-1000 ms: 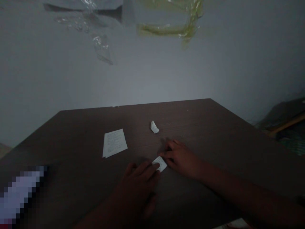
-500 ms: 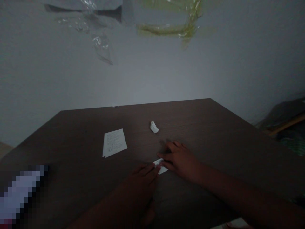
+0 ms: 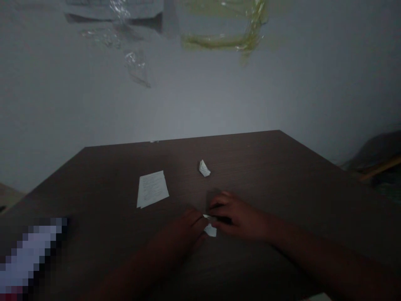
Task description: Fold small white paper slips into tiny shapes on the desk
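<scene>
Low in the middle of the view, a small folded piece of white paper (image 3: 211, 230) sits between my two hands. My left hand (image 3: 191, 225) grips its left side, fingers pressed together. From the right, my right hand (image 3: 233, 215) pinches the paper with curled fingers and thumb. Parts of the paper are hidden behind the fingers. Farther up the table lies a small folded white paper piece (image 3: 204, 168), apart from both hands. To the left rest flat sheets of paper (image 3: 153, 189) with lines of writing, slightly overlapping.
The dark wooden table (image 3: 119, 167) meets a pale wall (image 3: 200, 96) at its far edge. A pixelated, bright flat object (image 3: 31, 255) lies at the left. Clear and yellowish tape (image 3: 219, 42) clings to the wall. Dim items (image 3: 385, 167) stand beyond the table's right side.
My right hand's fingers have curled in from a flatter spread, and the paper between my hands has turned and lifted slightly. The left hand has closed more around it. The view has shifted slightly.
</scene>
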The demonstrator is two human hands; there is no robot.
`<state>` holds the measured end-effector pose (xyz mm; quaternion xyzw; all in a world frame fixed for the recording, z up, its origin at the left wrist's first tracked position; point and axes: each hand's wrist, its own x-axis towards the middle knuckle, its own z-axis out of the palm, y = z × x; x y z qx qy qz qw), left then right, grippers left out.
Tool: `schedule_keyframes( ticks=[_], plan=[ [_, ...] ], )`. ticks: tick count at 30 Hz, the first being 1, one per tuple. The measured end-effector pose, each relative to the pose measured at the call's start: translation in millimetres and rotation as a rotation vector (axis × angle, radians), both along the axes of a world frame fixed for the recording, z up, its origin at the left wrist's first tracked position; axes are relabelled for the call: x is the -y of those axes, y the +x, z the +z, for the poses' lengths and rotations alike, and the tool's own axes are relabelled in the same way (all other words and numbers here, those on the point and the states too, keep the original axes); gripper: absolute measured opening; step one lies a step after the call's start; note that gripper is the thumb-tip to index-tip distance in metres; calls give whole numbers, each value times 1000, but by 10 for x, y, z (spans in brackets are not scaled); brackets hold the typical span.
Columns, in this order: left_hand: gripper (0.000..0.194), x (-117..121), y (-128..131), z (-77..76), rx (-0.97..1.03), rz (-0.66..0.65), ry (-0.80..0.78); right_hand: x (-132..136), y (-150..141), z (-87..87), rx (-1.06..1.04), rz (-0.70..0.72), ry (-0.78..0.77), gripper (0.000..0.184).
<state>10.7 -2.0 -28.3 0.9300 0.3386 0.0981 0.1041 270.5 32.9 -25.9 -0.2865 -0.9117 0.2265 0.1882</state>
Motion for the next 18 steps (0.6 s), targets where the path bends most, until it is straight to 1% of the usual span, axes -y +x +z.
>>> schedule_keyframes(
  ticks=[2,4,5,6,8,9,11,14,16,18],
  plan=[
    [25,-27,-31,-32,33,-22,37,9,11,26,-16,57,-10,31],
    [25,-44,-58,-51,108,-4,9,15,14,30,-37,81,-20,45],
    [27,-45,-67,-54,154,22,-25,22,8,21,-55,78,-29,46],
    [28,-41,-72,-52,203,56,-67,33,-4,3,-82,68,-42,39],
    [24,-20,-66,-27,310,122,-159,70,-43,-47,-149,33,-100,13],
    [21,-7,-57,-4,354,153,-212,93,-65,-72,-197,9,-149,9],
    [14,18,-29,59,420,211,-304,139,-105,-113,-277,-73,-302,8],
    [16,34,9,158,481,285,-417,168,-130,-142,-420,-164,-531,6],
    [15,32,21,193,516,324,-489,152,-128,-156,-504,-176,-628,7],
    [16,25,23,191,557,362,-603,124,-125,-181,-569,-176,-684,12]
  ],
)
